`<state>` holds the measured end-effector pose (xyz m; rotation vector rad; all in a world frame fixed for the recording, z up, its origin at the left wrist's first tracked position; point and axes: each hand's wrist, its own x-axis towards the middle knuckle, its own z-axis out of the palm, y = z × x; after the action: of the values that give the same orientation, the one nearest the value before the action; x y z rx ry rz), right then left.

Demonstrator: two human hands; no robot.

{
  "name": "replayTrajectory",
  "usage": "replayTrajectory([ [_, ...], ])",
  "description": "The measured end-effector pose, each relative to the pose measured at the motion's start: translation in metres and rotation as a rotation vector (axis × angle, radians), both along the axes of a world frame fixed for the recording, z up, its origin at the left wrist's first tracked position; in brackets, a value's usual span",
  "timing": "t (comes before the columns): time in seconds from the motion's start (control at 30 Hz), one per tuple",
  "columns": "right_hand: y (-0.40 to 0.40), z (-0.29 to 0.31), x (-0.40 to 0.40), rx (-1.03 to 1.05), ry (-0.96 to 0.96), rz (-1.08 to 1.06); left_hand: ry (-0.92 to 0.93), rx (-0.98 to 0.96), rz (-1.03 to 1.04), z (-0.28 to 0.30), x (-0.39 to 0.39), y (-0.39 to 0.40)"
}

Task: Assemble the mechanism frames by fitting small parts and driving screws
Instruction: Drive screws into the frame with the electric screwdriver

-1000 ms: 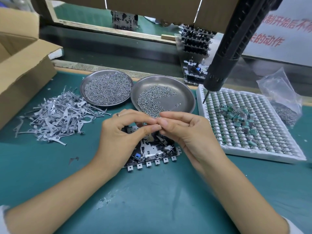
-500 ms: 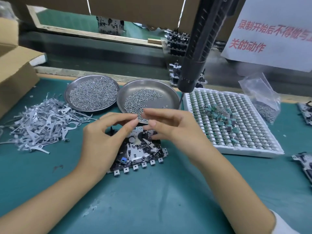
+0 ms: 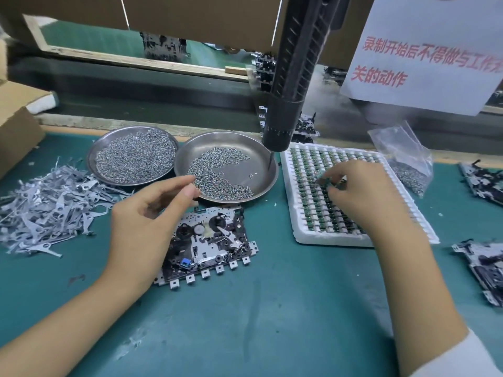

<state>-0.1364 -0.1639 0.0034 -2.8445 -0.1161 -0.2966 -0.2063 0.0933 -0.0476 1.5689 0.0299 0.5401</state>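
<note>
right hand (image 3: 362,194) moved onto white tray (image 3: 424,229), fingers (image 3: 330,190) pinching green part (image 3: 324,181)

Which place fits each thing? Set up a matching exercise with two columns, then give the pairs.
Things:
1. mechanism frame
2. right hand
3. metal levers
4. hanging screwdriver

Places:
A. heaped at the mat's left
B. over the white foam tray
C. tip above the right screw dish
D. flat on the mat beneath the left hand

Pairs: 1-D, 2-B, 3-A, 4-C
</note>
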Motion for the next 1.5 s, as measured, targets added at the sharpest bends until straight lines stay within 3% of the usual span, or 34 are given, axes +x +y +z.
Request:
replayTrajectory([
  [0.23,0.001,-0.004,0.001,-0.077,-0.058,-0.028,-0.011,0.003,-0.02,0.001,0.0,0.001],
  [0.37,0.001,0.004,-0.002,0.25,-0.06,-0.003,-0.014,0.003,-0.028,0.0,0.0,0.0],
  [0.63,0.032,0.013,-0.021,0.827,0.391,0.316,-0.016,0.005,-0.024,-0.001,0.0,0.001],
  [0.87,0.064,-0.003,-0.028,1.037,0.433,0.386,-0.005,0.056,-0.026,-0.001,-0.001,-0.001],
  [1.07,0.081,-0.016,-0.031,1.379,0.506,0.427,-0.028,0.122,-0.059,0.003,-0.006,-0.003],
  [1.5,0.094,-0.022,-0.037,1.576,0.615,0.37,-0.072,0.089,-0.124,0.004,-0.008,-0.004],
])
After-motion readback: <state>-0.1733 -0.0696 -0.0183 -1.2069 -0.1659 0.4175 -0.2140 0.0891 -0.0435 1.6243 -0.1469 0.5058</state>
